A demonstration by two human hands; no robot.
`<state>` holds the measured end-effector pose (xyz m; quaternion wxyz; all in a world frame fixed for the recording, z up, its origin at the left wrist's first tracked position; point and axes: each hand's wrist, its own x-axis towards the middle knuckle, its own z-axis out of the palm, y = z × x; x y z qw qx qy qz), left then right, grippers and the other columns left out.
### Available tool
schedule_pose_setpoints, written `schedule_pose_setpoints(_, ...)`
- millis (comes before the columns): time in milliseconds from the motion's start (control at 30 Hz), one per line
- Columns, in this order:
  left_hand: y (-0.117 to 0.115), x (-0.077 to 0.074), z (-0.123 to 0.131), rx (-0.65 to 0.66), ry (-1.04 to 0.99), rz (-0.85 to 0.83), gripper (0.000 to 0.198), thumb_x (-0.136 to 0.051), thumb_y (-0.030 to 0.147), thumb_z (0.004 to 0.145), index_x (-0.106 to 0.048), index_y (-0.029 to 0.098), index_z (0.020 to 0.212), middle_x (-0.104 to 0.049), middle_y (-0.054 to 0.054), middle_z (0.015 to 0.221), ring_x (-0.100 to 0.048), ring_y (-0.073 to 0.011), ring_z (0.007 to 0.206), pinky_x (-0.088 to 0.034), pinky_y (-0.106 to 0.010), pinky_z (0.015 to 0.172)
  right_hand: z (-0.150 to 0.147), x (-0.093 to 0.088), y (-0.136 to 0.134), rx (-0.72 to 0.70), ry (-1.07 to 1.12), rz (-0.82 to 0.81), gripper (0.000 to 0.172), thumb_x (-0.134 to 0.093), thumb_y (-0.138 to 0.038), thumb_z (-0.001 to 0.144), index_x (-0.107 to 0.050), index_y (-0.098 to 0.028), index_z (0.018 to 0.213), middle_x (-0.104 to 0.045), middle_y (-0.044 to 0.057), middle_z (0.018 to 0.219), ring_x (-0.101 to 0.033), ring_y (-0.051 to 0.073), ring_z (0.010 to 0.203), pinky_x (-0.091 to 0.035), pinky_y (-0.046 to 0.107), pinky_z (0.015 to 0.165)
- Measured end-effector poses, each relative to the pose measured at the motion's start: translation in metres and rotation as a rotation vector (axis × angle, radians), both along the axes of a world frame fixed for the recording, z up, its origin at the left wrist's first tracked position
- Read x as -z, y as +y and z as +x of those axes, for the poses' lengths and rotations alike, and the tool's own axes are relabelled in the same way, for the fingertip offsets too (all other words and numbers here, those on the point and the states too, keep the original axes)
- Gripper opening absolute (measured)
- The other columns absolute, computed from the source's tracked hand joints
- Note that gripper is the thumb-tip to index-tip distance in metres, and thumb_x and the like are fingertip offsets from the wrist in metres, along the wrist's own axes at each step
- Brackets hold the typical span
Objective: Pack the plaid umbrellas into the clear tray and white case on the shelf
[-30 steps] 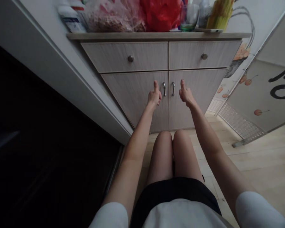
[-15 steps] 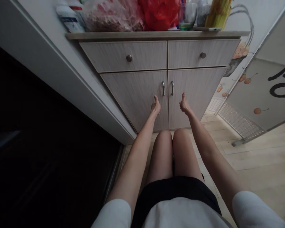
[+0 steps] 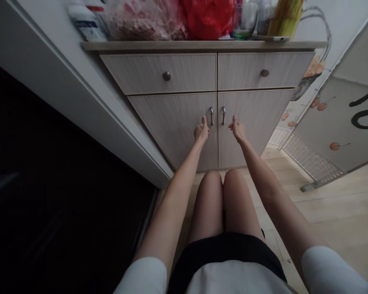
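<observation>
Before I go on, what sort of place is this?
Probably a room in a home: a pale cabinet with a red plastic bag and a drinking glass on top, and a cherry-patterned panel off to the right.

Both hands [image 3: 201,131] [image 3: 237,130] forward, thumbs [image 3: 204,121] upward

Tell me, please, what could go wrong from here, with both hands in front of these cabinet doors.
If the left cabinet door swung outward, it might bump the knees, which look close to it. A jolt could also tip the drinking glass standing near the front edge of the countertop.
</observation>
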<state>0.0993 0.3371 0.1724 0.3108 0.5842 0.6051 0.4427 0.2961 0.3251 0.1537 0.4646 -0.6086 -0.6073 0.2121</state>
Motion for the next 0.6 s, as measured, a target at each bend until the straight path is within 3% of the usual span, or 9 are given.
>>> schedule_pose_setpoints(100, 0.022, -0.003, 0.009, -0.025, 0.01, 0.214, 0.055, -0.047, 0.072, 0.088, -0.062, 0.019, 0.085, -0.069, -0.013, 0.093, -0.065, -0.0264, 0.096, -0.047, -0.037, 0.085, -0.012, -0.007, 0.022, 0.083, 0.07, 0.112, 0.074, -0.022, -0.074, 0.095, -0.062, -0.015, 0.116, -0.065, 0.018, 0.117, -0.063, 0.024, 0.108, -0.049, 0.038, 0.096)
schedule_pose_setpoints(200, 0.041, -0.004, 0.019, 0.021, -0.033, 0.264, 0.038, -0.057, 0.054, 0.092, -0.062, 0.016, 0.096, -0.068, -0.019, 0.109, -0.063, -0.028, 0.11, -0.044, -0.04, 0.098, -0.024, -0.012, 0.042, 0.024, 0.081, 0.117, 0.062, -0.032, -0.065, 0.098, -0.057, -0.015, 0.125, -0.062, 0.019, 0.126, -0.062, 0.023, 0.111, -0.048, 0.038, 0.099)
schedule_pose_setpoints(400, 0.05, -0.002, 0.029, 0.137, -0.057, 0.205, 0.024, -0.053, 0.038, 0.098, -0.061, 0.018, 0.086, -0.068, -0.01, 0.085, -0.067, -0.0254, 0.091, -0.049, -0.041, 0.089, -0.033, -0.008, 0.057, -0.024, 0.054, 0.071, 0.06, -0.028, -0.063, 0.1, -0.057, -0.019, 0.127, -0.065, 0.015, 0.116, -0.063, 0.023, 0.105, -0.05, 0.042, 0.096)
schedule_pose_setpoints(600, 0.035, 0.001, 0.03, 0.095, -0.034, 0.207, 0.017, -0.05, 0.028, 0.098, -0.058, 0.019, 0.086, -0.069, -0.01, 0.089, -0.066, -0.0238, 0.09, -0.048, -0.037, 0.088, -0.032, -0.001, 0.046, -0.046, 0.026, 0.111, 0.055, -0.022, -0.057, 0.103, -0.054, -0.019, 0.125, -0.064, 0.014, 0.111, -0.062, 0.021, 0.103, -0.049, 0.039, 0.094)
